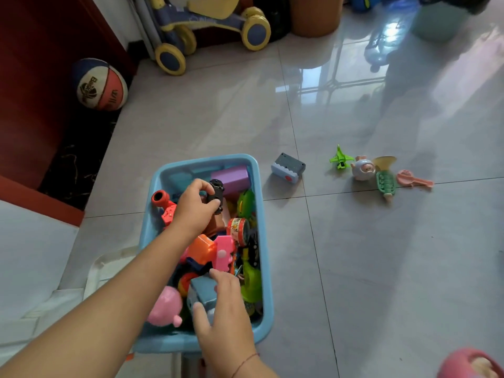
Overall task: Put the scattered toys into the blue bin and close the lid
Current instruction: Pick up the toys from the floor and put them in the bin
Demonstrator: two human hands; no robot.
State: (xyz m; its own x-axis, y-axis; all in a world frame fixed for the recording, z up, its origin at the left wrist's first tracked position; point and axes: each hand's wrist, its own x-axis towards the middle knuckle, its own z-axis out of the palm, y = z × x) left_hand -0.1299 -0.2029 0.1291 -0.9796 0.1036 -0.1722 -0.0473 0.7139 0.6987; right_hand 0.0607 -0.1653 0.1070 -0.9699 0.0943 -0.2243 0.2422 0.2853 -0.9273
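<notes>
The blue bin stands open on the tiled floor, heaped with bright toys. Over its far half my left hand grips a small black toy car. Near the bin's front edge my right hand holds a grey-blue block toy from above. Still on the floor to the right lie a grey-blue shark-like box, a green plane, a pig figure, a green and yellow trumpet toy and a pink scoop.
A white lid lies on the floor just left of the bin. A basketball sits by the red wall at the left. A ride-on toy car and buckets stand at the back. A pink slipper shows at bottom right.
</notes>
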